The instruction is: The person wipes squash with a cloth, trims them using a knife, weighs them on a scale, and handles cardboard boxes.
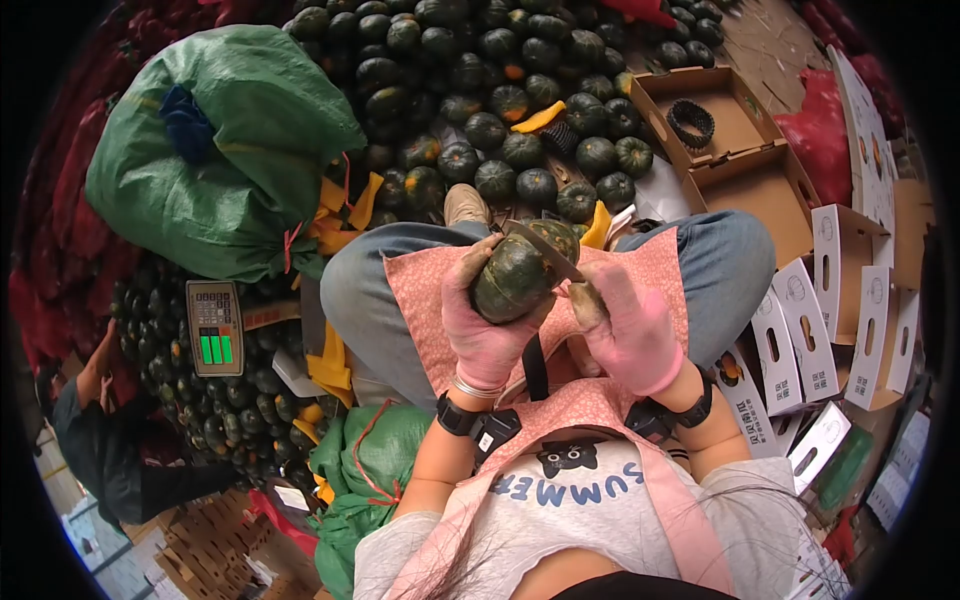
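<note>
A dark green pumpkin (508, 284) rests in my left hand (488, 335), its pink-gloved fingers wrapped round the near and left side. My right hand (632, 325), also in a pink glove, is closed round a knife (547, 251). The blade slants up and left across the pumpkin's top right side; whether it cuts into the skin I cannot tell. Most of the knife's handle is hidden by my fingers. Both hands are above my lap, over a pink patterned apron (430, 275).
Many dark green pumpkins (495, 182) are heaped ahead. Left are a full green sack (230, 140) and a scale (214, 328) with a lit green display. Cardboard boxes (745, 200) and white printed cartons (800, 335) stand right. Another person (95, 440) is at the far left.
</note>
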`<state>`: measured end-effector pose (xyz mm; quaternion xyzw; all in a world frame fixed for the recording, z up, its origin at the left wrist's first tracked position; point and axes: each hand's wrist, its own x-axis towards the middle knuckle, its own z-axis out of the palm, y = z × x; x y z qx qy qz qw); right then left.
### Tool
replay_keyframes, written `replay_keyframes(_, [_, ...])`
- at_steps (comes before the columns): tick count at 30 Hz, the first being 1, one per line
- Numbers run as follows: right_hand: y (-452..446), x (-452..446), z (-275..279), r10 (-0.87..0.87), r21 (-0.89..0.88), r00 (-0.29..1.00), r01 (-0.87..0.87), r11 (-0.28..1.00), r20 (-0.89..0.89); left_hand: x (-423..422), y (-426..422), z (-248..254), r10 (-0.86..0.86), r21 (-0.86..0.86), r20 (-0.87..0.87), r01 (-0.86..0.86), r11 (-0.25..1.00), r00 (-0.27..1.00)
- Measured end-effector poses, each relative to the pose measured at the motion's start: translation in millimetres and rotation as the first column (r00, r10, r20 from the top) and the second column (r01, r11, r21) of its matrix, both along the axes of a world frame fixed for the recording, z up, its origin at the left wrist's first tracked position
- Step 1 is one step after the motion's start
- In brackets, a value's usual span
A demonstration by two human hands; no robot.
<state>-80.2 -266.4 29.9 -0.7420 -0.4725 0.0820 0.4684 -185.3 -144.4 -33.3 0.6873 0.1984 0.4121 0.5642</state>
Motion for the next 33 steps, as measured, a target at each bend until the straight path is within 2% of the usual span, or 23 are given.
replay_keyframes(2, [4, 2, 0, 0.003, -0.023, 0.985, 0.001, 1.0, 0.171, 0, 1, -1, 0.013, -0.007, -0.007, -0.013, 1.0, 1.0])
replay_keyframes(4, [10, 5, -4, -0.016, -0.019, 0.97, 0.021, 1.0, 0.241, 1, 4, -1, 0.023, 0.013, -0.009, -0.023, 1.0, 1.0])
replay_keyframes(7, [16, 4, -1, 0.001, 0.022, 0.925, -0.01, 1.0, 0.38, 1, 4, -1, 0.06, -0.105, 0.047, -0.055, 0.993, 0.997])
replay_keyframes(10, [24, 5, -6, 0.024, 0.036, 0.878, -0.047, 0.998, 0.478, 0, 6, -6, 0.112, -0.079, -0.013, -0.112, 0.99, 0.994])
replay_keyframes(11, [24, 4, -5, 0.043, 0.009, 0.881, -0.053, 0.999, 0.471, 3, 6, -8, 0.136, -0.12, 0.019, -0.133, 0.984, 0.991])
replay_keyframes(14, [29, 2, -7, 0.055, -0.055, 0.88, -0.033, 0.998, 0.471, 8, 20, 5, 0.103, 0.153, -0.056, -0.094, 0.984, 0.993])
replay_keyframes(15, [30, 1, -7, 0.053, -0.077, 0.879, -0.019, 0.997, 0.474, 13, 18, 1, 0.105, 0.075, 0.061, -0.109, 0.991, 0.993])
replay_keyframes(19, [41, 6, -12, 0.024, -0.096, 0.887, 0.023, 0.995, 0.461, 12, 27, 6, 0.176, 0.205, -0.118, -0.15, 0.967, 0.977])
replay_keyframes(22, [44, 8, -18, 0.041, -0.109, 0.908, 0.004, 0.994, 0.416, 16, 27, -3, 0.154, 0.059, -0.035, -0.152, 0.987, 0.987])
replay_keyframes(27, [49, 8, -19, 0.042, -0.153, 0.926, 0.017, 0.988, 0.375, 18, 31, -15, 0.188, 0.088, -0.072, -0.181, 0.979, 0.98])
replay_keyframes(30, [48, 12, -18, 0.089, -0.148, 0.931, -0.038, 0.988, 0.353, 17, 33, -13, 0.18, 0.123, -0.103, -0.167, 0.978, 0.978])
replay_keyframes(33, [51, 11, -18, 0.025, -0.166, 0.936, 0.036, 0.985, 0.352, 17, 34, -14, 0.19, 0.179, -0.11, -0.168, 0.969, 0.976])
